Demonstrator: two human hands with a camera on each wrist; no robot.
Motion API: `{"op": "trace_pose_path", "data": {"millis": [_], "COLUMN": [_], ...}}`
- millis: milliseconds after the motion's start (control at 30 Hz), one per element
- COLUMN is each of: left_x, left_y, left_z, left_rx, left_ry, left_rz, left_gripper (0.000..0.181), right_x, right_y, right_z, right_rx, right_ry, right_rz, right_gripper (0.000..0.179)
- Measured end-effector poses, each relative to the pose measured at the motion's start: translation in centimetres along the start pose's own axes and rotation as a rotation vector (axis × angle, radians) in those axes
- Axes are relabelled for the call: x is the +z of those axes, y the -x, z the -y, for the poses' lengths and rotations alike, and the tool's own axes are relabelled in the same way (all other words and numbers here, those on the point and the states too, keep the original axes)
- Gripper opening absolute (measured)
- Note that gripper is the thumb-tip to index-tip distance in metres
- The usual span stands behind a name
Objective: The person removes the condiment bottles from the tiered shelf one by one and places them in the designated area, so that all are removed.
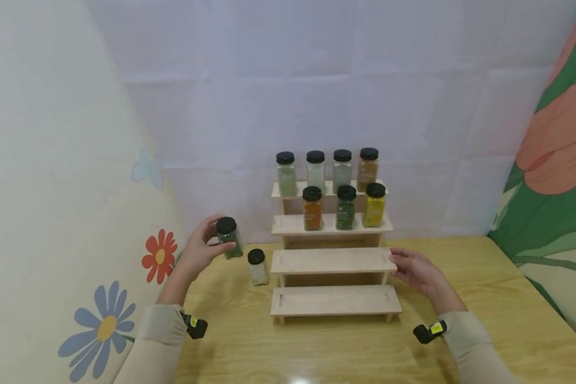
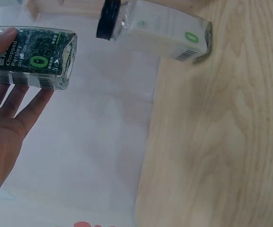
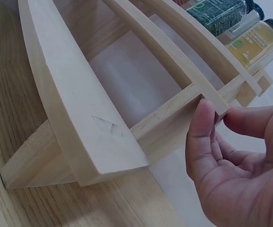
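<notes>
My left hand [image 1: 202,249] grips a black-capped spice jar of chopped parsley [image 1: 229,241], thumb on one side and fingers on the other. White cloth shows behind and below this jar [image 2: 37,56] in the left wrist view. Just to its right, a jar of pale contents [image 1: 258,271] stands on the table. A stepped wooden rack [image 1: 336,260] occupies the middle. My right hand [image 1: 420,271] pinches the right end of its second step from the bottom; in the right wrist view, thumb and index finger of that hand [image 3: 240,156] are at the step's corner.
Several filled spice jars stand on the top two steps, among them a yellow turmeric jar [image 1: 374,207] and an orange-brown jar [image 1: 312,210]. The lower two steps hold no jars. A white cloth [image 1: 317,80] hangs behind the wooden table [image 1: 326,352], with flowered panels at both sides.
</notes>
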State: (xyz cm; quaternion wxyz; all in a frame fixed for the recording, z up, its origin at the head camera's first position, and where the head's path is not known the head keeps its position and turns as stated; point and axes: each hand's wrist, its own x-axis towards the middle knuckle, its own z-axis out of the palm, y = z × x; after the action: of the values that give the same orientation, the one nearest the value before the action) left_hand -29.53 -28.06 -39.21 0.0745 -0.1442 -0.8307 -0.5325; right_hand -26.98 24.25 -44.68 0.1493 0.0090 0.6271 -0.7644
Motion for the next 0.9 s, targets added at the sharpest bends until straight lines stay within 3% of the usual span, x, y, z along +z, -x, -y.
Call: {"op": "trace_pose_path", "data": {"millis": [233, 500, 900], "left_x": [-0.1, 0.3, 0.8], "left_y": [0.8, 1.7, 2.7], "left_z": [1.6, 4.5, 6.3], "left_rx": [-0.056, -0.093, -0.12], "left_ry": [-0.008, 0.012, 0.011], "left_rz": [0.005, -0.025, -0.013], "left_gripper": [0.073, 0.071, 0.071], "right_x": [-0.2, -0.1, 0.0], "right_y": [-0.2, 0.0, 0.0], "right_z": [0.0, 0.0, -0.3], "right_rx": [-0.017, -0.013, -0.028], "right_ry": [-0.014, -0.014, -0.029], "right_rz": [0.024, 0.029, 0.022], "right_gripper": [0.047, 0.055, 0.051]}}
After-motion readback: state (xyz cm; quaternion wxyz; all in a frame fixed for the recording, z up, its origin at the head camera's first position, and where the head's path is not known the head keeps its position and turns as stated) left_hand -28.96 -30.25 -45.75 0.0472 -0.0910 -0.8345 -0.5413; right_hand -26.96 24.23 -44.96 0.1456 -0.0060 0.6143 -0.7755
